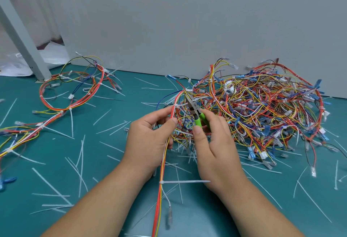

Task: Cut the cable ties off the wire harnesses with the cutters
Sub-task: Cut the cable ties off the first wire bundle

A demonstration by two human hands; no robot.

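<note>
My left hand (148, 139) pinches a wire harness (161, 171) of red, orange and yellow wires between thumb and fingers, close to a white cable tie (179, 105) wrapped round it. My right hand (214, 146) grips the green-handled cutters (196, 113). Their metal jaws point up and left, right beside that tie. A second white tie (185, 181) circles the same harness lower down, its tail sticking out to the right. The harness runs on towards me and off the bottom edge.
A big tangled pile of harnesses (262, 109) lies at the right against the grey wall (187, 21). More harnesses (71, 90) lie at the left. Several cut white tie tails (50, 186) litter the teal table. A grey post (24, 37) stands at the back left.
</note>
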